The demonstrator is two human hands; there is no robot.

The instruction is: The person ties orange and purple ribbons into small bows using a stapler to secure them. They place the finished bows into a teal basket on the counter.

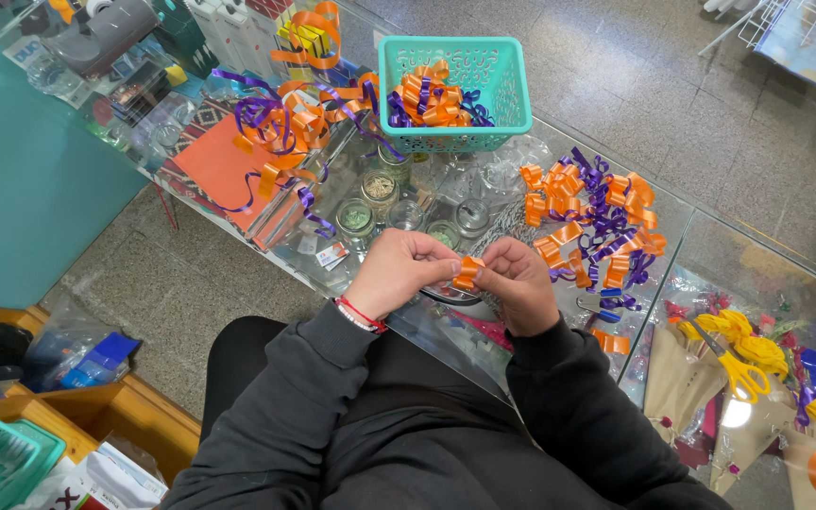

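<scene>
While our left hand (397, 269) and right hand (519, 281) both pinch the orange ribbon bow (467, 273), we keep its loops even; grip firm.

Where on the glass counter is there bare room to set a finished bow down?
Bare glass lies between the teal basket and the loose pile of bows, and along the near edge between that pile and the yellow scissors. Left of the basket is crowded with curled ribbon. Both hands, left and right, pinch an orange ribbon piece.

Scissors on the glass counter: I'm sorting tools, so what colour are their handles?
Yellow handles on the scissors, seen in the head view.
</scene>
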